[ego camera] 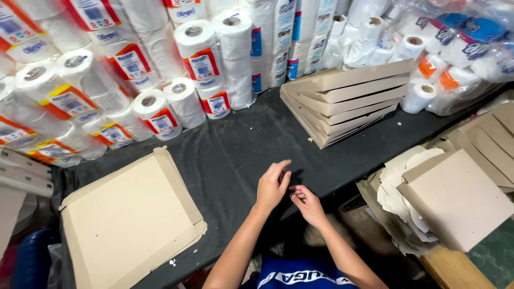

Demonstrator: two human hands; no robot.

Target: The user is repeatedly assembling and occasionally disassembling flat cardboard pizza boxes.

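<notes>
Head view: our left hand (273, 186) and right hand (308, 203) meet fingertip to fingertip over the dark counter (241, 155), fingers loosely curled, holding nothing we can make out. A flat cardboard sheet (128, 219) lies at eight o'clock, folded boxes (345, 99) at one o'clock, paper rolls (160, 64) beyond.

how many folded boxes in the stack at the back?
5 folded boxes, stacked slanted on the black table, right of the paper rolls. More may be hidden underneath. Both hands hold nothing.
</notes>
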